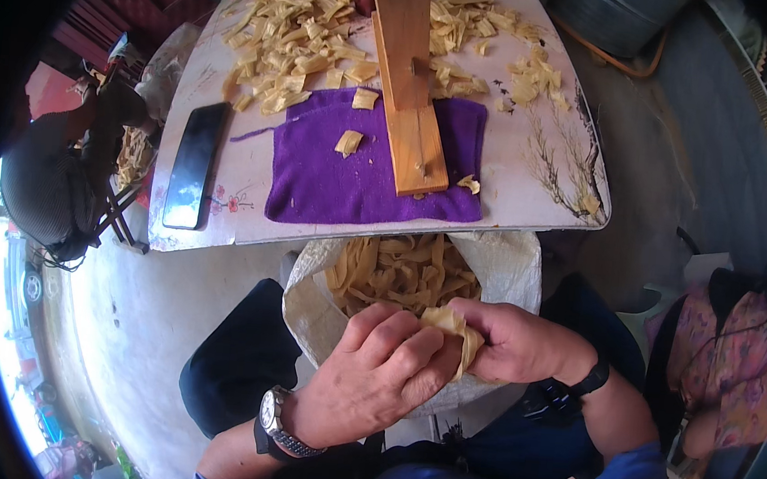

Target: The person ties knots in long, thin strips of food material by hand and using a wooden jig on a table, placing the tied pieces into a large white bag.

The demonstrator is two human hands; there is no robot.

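A pale yellow dried strip (448, 320), folded over, is held between both hands above an open white woven sack (513, 263). My left hand (384, 361), with a metal watch on its wrist, grips the strip from the left. My right hand (517, 341), wearing a black band, pinches its right side. The sack holds many long yellowish-brown strips (408, 268). Beyond it, on the table (537, 177), a wooden block tool (409, 127) stands over a purple cloth (327, 188). A few short cut pieces (349, 143) rest on the cloth.
Heaps of short yellowish pieces (298, 37) cover the table's far part. A smartphone (195, 164) lies near its left edge. Another person (57, 173) is at the far left; a person in patterned clothing (745, 362) is at the right. A large metal container (617, 18) stands beyond the table's right side.
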